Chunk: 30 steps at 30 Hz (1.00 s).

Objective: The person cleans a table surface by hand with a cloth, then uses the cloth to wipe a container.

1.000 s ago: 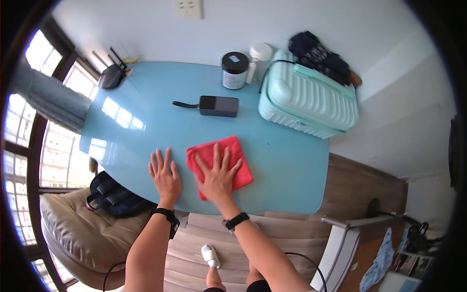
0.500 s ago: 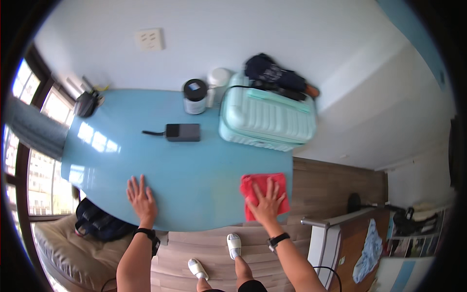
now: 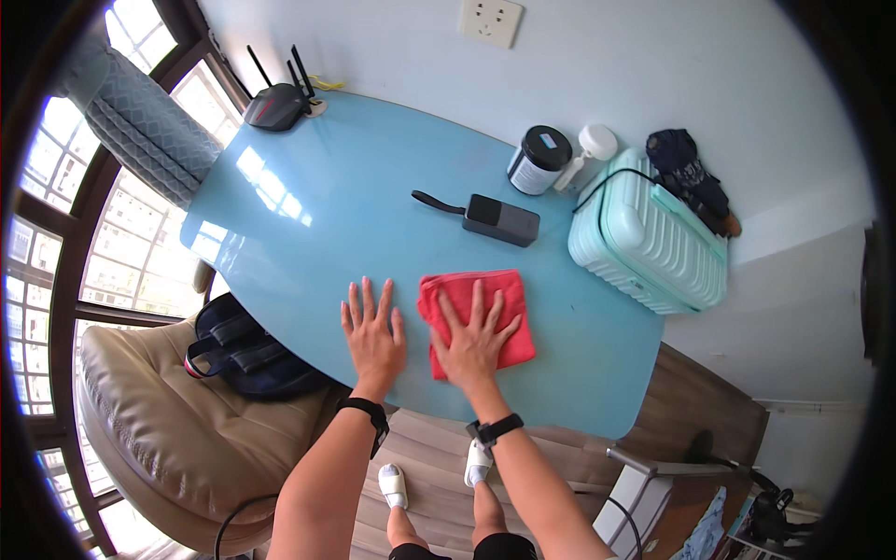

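A folded red cloth [image 3: 511, 347] lies flat on the light blue tabletop [image 3: 327, 252]. My right hand [image 3: 474, 341] presses down on it with the fingers spread, palm over the cloth's near middle. Left of the cloth and apart from it, my left hand [image 3: 374, 338] rests flat on the bare table, fingers spread and holding nothing. Beyond both hands lies a dark grey power bank [image 3: 501, 221] with a black wrist strap that points left.
At the back stand a black-lidded canister [image 3: 539, 163] and a white bottle [image 3: 594, 149]. A mint green case [image 3: 649, 238] with a dark umbrella [image 3: 689, 173] on it sits at the right. A black router [image 3: 277, 107] is far left, a beige chair [image 3: 187, 401] with a dark backpack [image 3: 252, 350] near left.
My right hand and the red cloth have moved left from the table's right edge, closer to my left hand. My view has turned, so the table appears rotated.
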Each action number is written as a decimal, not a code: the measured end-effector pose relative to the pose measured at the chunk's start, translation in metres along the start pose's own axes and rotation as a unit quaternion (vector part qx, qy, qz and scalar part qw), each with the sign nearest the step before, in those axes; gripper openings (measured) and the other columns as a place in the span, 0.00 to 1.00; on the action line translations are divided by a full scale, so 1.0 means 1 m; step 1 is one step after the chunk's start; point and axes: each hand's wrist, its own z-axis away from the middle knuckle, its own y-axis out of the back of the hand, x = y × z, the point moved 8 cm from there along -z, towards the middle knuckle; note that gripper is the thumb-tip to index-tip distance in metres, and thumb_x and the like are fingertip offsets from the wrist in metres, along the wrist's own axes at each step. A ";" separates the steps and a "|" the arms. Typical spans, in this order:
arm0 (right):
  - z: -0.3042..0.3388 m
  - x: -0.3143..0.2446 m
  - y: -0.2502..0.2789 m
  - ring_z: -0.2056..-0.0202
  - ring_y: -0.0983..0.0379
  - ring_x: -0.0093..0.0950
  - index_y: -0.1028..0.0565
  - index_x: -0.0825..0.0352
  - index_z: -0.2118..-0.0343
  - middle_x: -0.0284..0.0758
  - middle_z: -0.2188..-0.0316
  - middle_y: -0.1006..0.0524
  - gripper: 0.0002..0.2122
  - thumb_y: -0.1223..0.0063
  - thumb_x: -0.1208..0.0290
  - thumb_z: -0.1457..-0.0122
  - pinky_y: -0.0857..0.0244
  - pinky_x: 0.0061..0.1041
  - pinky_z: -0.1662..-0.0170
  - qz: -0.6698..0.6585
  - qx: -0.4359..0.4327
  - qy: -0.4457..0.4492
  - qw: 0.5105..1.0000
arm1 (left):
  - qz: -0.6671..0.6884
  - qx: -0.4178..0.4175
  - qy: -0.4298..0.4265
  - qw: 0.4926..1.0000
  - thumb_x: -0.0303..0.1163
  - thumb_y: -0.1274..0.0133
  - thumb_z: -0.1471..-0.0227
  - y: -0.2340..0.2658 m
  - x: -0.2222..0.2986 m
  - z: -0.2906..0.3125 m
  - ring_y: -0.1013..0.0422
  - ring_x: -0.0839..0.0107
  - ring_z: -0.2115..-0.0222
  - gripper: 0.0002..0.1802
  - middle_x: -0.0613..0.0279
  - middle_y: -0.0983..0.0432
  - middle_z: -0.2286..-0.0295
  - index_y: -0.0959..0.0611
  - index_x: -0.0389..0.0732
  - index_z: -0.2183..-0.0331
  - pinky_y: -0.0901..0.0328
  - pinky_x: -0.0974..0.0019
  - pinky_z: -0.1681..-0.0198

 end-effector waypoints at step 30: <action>-0.012 0.019 0.005 0.31 0.58 0.64 0.38 0.39 0.31 0.48 0.28 0.49 0.32 0.47 0.47 0.39 0.68 0.79 0.38 -0.020 0.033 0.008 0.999 | -0.036 -0.025 -0.007 0.999 0.37 0.55 0.37 -0.003 0.002 -0.001 0.55 0.52 0.30 0.29 0.51 0.45 0.32 0.30 0.53 0.35 0.62 0.47 0.28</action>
